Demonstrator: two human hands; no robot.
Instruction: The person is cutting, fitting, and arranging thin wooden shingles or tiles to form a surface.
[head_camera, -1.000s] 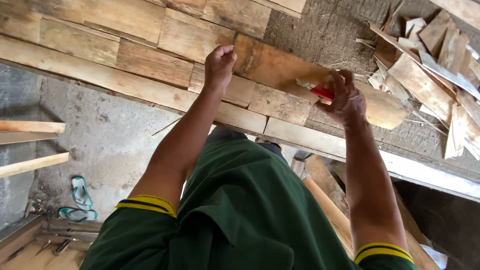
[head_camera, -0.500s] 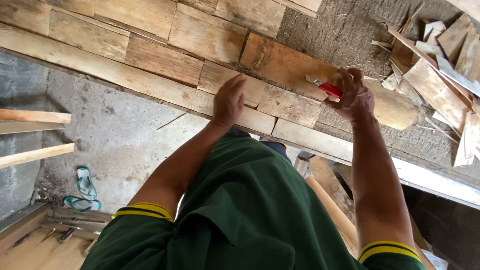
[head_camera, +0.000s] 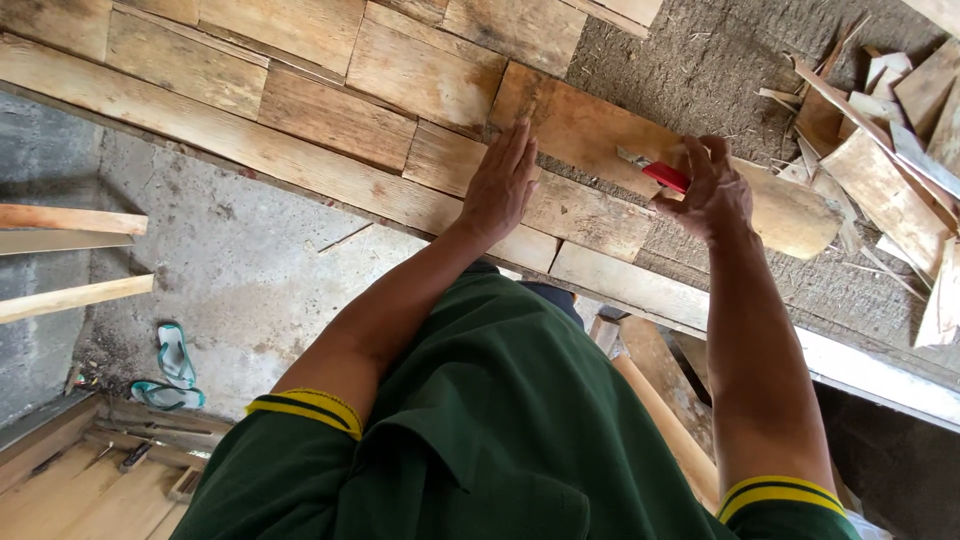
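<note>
My left hand (head_camera: 502, 185) lies flat, fingers together, on a short wooden plank (head_camera: 560, 205) set in a row of planks. Just above it rests a darker, reddish-brown plank (head_camera: 590, 130) laid at a slant. My right hand (head_camera: 708, 190) is closed on a red-handled tool (head_camera: 660, 172) whose metal tip points left over that slanted plank. A long pale board (head_camera: 250, 150) runs under the row of short planks.
Offcuts and wood scraps (head_camera: 890, 130) lie piled at the right on rough grey ground. A pair of green sandals (head_camera: 170, 370) sits on the concrete at lower left. Pale wooden battens (head_camera: 70, 220) jut in from the left edge. More boards (head_camera: 650, 390) lean below my arms.
My left hand has slid down and left, from the top edge of the slanted plank to lying flat on the short plank. My right hand with the red tool has hardly moved.
</note>
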